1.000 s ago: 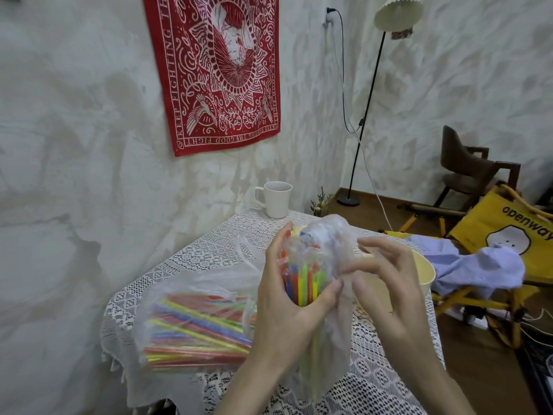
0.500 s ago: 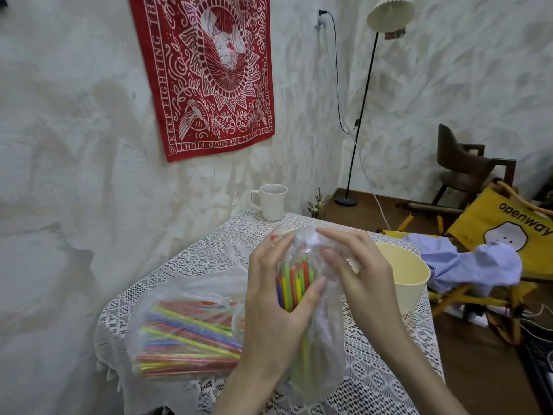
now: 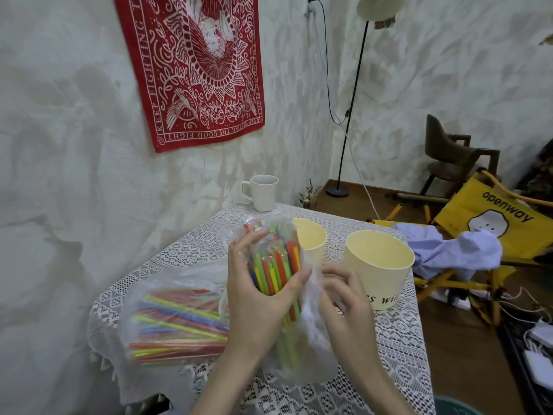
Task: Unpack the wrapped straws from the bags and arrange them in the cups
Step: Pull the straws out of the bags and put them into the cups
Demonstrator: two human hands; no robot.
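Note:
My left hand (image 3: 257, 298) grips an upright bundle of coloured wrapped straws (image 3: 276, 265) still inside a clear plastic bag (image 3: 308, 351). My right hand (image 3: 344, 298) pinches the loose side of that bag, low beside the bundle. A second clear bag of straws (image 3: 176, 322) lies flat on the table at the left. Two pale yellow cups stand behind my hands: one (image 3: 311, 238) partly hidden by the bundle, a larger one (image 3: 380, 265) with dark lettering to the right.
A white mug (image 3: 263, 193) stands at the far table corner by the wall. The lace tablecloth (image 3: 395, 354) covers the table. To the right are a yellow folding chair (image 3: 490, 217) with a blue cloth (image 3: 449, 250), a floor lamp and cables.
My right hand has dropped from the top of the bag to its lower side, pulling the plastic down. The view tilted down, and both yellow cups now show.

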